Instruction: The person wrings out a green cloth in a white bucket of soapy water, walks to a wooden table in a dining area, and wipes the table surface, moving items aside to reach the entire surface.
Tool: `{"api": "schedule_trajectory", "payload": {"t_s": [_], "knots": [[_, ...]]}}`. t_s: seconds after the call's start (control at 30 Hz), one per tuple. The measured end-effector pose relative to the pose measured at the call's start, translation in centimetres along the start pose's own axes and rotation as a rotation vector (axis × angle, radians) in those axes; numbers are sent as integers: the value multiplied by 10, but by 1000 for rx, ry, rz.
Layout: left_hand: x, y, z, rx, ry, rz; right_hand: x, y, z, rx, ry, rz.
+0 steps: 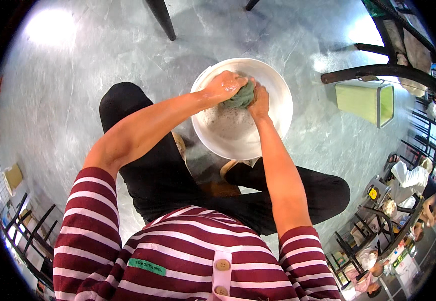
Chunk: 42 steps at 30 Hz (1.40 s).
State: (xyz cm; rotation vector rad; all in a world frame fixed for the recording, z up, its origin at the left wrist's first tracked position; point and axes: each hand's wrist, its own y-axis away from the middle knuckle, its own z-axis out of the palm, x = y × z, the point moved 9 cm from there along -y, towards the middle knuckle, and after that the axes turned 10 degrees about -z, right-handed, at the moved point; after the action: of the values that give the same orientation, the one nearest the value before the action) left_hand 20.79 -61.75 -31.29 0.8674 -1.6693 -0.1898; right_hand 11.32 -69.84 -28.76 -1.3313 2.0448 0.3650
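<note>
A white round basin (278, 88) with soapy water stands on the grey floor in front of my knees. Over its middle, both hands squeeze a bunched dark green cloth (240, 98). My left hand (224, 84) wraps over the cloth from the left and top. From the right, my right hand (261, 100) presses against it, fingers closed on it. Both hands are wet. My legs in black trousers are folded on either side of the basin's near rim.
A light green bin (366, 102) stands to the right of the basin. Dark chair legs (162, 17) rise at the top, and a dark chair frame (383, 70) at the upper right. Racks and another seated person are at the right edge.
</note>
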Motion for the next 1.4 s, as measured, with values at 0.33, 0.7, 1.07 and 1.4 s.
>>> {"api": "schedule_trajectory", "payload": {"t_s": [0.33,0.7,1.07,1.4], "knots": [[-5,-16,13,-131,20,-247,56,54,124,-665,352,106],[14,8,6,-369,-27,-276,122,47,124,-664,196,43],[-25,-6,31,-375,505,-634,-57,15,-72,-7,-1155,566],[10,-3,64,-962,1357,-445,-117,1,-59,244,-458,38]]}}
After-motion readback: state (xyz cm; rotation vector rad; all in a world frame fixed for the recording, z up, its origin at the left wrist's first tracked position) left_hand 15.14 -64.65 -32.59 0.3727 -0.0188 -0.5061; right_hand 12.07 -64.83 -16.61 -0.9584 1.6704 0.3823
